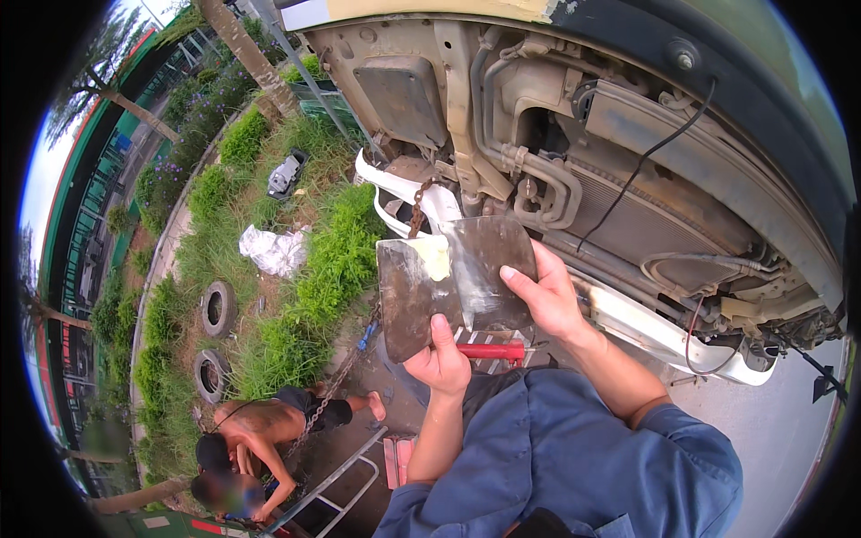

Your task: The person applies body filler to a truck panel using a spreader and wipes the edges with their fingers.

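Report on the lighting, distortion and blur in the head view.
Head view: daylight, with the sky at far left washed out to white; black corners around the fisheye circle, and the curb looking bowed; the left dark plate and right dark plate, in the left hand and right hand, fairly crisp; a blurred patch at lower left, by the bent-over person.

Right hand (553, 296) farther forward, left hand (438, 366) closer in, 2 thumbs (523, 284) on top, forearms (619, 369) bare
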The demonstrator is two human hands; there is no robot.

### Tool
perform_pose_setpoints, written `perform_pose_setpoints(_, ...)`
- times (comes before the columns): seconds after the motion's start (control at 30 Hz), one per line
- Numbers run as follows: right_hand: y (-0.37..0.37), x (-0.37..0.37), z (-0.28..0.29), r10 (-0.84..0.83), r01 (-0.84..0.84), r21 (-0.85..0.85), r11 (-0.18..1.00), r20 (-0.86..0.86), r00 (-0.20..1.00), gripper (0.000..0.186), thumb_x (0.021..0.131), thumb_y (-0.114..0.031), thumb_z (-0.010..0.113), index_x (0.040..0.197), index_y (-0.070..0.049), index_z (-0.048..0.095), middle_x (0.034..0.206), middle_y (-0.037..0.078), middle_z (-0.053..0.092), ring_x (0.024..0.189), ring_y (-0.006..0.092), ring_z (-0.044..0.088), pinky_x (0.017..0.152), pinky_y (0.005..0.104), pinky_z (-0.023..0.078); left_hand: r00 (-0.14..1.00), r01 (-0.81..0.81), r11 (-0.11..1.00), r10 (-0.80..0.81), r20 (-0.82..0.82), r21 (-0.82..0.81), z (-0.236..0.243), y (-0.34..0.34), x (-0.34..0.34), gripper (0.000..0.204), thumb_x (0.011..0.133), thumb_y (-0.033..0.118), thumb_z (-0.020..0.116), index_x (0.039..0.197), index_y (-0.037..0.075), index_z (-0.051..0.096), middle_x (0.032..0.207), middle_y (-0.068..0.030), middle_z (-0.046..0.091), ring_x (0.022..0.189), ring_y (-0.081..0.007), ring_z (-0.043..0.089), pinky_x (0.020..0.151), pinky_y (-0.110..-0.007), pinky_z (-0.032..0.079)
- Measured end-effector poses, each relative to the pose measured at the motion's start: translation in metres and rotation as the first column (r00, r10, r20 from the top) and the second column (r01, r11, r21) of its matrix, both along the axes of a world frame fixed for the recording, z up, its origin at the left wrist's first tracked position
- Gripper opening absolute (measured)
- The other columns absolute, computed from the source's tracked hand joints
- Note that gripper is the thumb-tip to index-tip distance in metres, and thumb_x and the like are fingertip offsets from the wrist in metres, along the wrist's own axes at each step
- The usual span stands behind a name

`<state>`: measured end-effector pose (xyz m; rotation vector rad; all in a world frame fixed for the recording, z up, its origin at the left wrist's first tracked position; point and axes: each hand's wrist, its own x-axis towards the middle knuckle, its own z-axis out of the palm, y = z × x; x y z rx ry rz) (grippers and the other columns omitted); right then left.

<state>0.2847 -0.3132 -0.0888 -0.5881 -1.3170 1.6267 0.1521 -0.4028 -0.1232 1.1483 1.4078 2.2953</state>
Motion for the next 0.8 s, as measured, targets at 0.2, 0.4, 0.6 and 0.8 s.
perform_pose_setpoints(0.2,-0.004,-0.007,-0.001,0.066,-0.12,-0.205,0.971,-0.254,0.965,0.041,0.092,-0.005,0.061,0.131,0.001,0.05,0.118,0.006,0.062,0.105,0.0116,0.058,0.093,0.0289,0.046,0.988,0.016,1.0,-0.014,-0.157,0.012,-0.004,-0.007,0.005,0.04,0.096,0.009,0.052,0.131,-0.009,0.048,0.134,-0.0184,0.052,0.121,-0.0267,0.052,0.102,-0.037,0.039)
perform_pose_setpoints(0.4,0.001,-0.013,-0.002,0.107,-0.214,-0.295,0.931,-0.34,0.934,0.038,0.09,-0.005,0.061,0.126,0.0,0.052,0.112,0.007,0.064,0.099,0.0126,0.062,0.087,0.0303,0.051,0.881,-0.144,0.988,0.106,-0.462,-0.047,0.025,-0.02,0.005,0.037,0.099,0.018,0.05,0.122,-0.01,0.055,0.097,-0.0174,0.068,0.083,-0.0238,0.067,0.072,-0.033,0.051)
perform_pose_setpoints(0.6,0.003,-0.013,-0.001,0.09,-0.224,-0.336,0.915,-0.371,0.924,0.038,0.089,-0.002,0.059,0.126,0.0,0.052,0.111,0.007,0.064,0.098,0.0132,0.063,0.087,0.0309,0.052,0.811,-0.143,0.962,-0.02,-0.585,-0.231,0.011,-0.044,-0.006,0.028,0.098,0.017,0.051,0.108,-0.007,0.063,0.059,-0.0095,0.056,0.049,-0.0174,0.052,0.048,-0.033,0.042)
perform_pose_setpoints(0.8,0.014,0.008,0.011,-0.052,-0.025,-0.234,0.972,-0.315,0.948,0.035,0.091,-0.001,0.058,0.126,0.0,0.053,0.113,0.006,0.064,0.1,0.0121,0.061,0.09,0.0298,0.049,0.997,0.059,0.872,-0.076,-0.014,-0.486,-0.013,-0.055,-0.015,0.025,0.098,0.015,0.054,0.106,-0.007,0.063,0.075,-0.0061,0.065,0.062,-0.0133,0.06,0.052,-0.028,0.047)
